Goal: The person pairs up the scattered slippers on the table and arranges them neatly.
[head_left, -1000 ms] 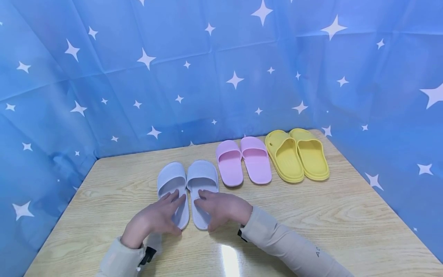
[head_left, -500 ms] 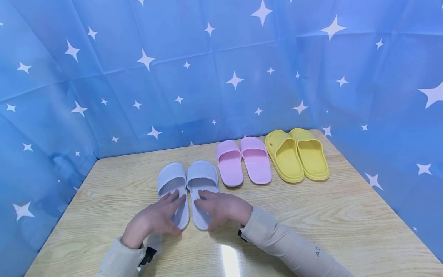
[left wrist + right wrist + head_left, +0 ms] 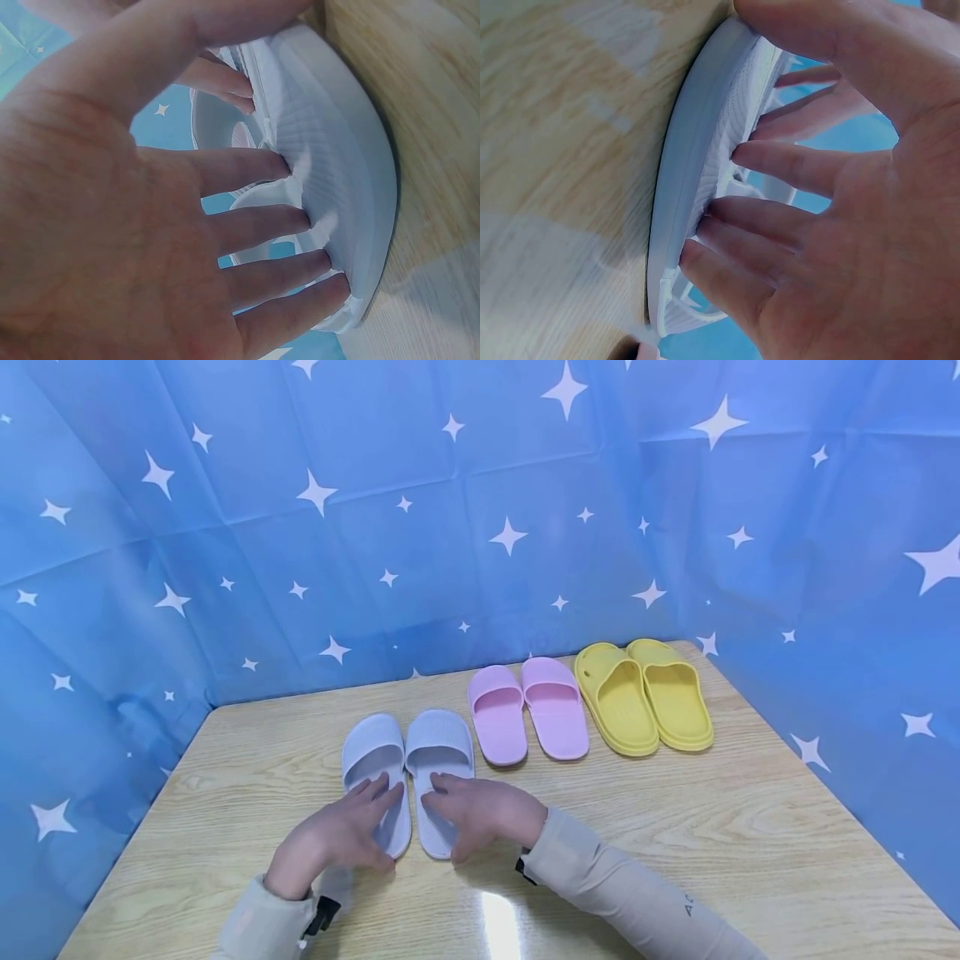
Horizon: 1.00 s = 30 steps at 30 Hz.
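Two pale grey-lavender slide slippers lie side by side, toes away from me, on the wooden table. My left hand [image 3: 337,831] is over the left slipper [image 3: 372,739]; in the left wrist view its nearly straight fingertips touch the insole [image 3: 330,127] and the thumb reaches the heel edge. Over the right slipper [image 3: 438,735] is my right hand [image 3: 483,810]. Seen from the right wrist, its extended fingers touch that slipper's footbed [image 3: 724,150], with the thumb by the heel. Both hands cover part of the footbeds.
A pink slipper pair [image 3: 555,718] stands right of the grey one, farther back. Beside it, near the back right corner, is a yellow clog-style pair [image 3: 626,706]. A blue star-patterned cloth [image 3: 420,543] hangs behind the table [image 3: 750,843] and along its sides.
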Available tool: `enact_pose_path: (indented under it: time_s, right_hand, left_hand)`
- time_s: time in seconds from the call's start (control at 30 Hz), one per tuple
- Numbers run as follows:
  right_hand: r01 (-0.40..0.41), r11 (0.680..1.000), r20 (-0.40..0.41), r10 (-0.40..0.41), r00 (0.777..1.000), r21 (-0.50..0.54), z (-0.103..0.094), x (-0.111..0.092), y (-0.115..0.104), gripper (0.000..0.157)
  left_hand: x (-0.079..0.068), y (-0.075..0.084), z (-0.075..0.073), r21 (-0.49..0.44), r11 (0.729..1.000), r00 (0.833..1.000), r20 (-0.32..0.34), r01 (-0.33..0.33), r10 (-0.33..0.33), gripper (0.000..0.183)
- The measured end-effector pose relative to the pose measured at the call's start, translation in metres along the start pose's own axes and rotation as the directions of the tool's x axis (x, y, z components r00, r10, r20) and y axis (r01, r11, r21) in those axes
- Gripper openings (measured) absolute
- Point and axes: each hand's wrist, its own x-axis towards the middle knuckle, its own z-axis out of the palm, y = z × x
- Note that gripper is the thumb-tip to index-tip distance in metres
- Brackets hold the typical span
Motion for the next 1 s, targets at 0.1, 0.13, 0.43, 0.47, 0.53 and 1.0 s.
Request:
enact_pose_path:
  time_s: [0.1, 0.13, 0.43, 0.47, 0.53, 1.0]
  right_hand:
    - [-0.003, 1.0, 0.007, 0.003, 1.0, 0.007, -0.0004, -0.0005, -0.0002, 0.088]
    - [-0.003, 1.0, 0.009, 0.003, 1.0, 0.009, -0.0004, -0.0007, -0.0003, 0.089]
    - [-0.001, 1.0, 0.007, 0.001, 1.0, 0.002, -0.0004, -0.0007, -0.0001, 0.088]
    - [0.0, 1.0, 0.006, 0.0, 1.0, 0.0, -0.0007, -0.0007, -0.0002, 0.088]
    - [0.002, 1.0, 0.004, -0.002, 1.0, -0.005, -0.0009, -0.0005, -0.0002, 0.088]
    - [0.007, 1.0, 0.002, -0.007, 1.0, 0.003, 0.0002, 0.0013, 0.002, 0.089]
  left_hand:
    - [0.0003, -0.0002, 0.0001, -0.004, 1.0, 1.0, 0.003, 0.002, -0.002, 0.11]
    - [0.0004, -0.0002, 0.0002, -0.004, 1.0, 1.0, 0.003, 0.003, -0.003, 0.11]
    - [0.0003, -0.0005, -0.0006, -0.01, 1.0, 1.0, 0.009, 0.012, -0.012, 0.11]
    - [0.0002, -0.0008, -0.0007, -0.013, 1.0, 1.0, 0.009, 0.011, -0.01, 0.11]
    - [0.0001, -0.0011, -0.001, -0.018, 1.0, 1.0, 0.007, 0.008, -0.008, 0.11]
    - [0.0006, -0.0026, -0.0018, -0.033, 0.999, 1.0, 0.005, 0.007, -0.007, 0.11]
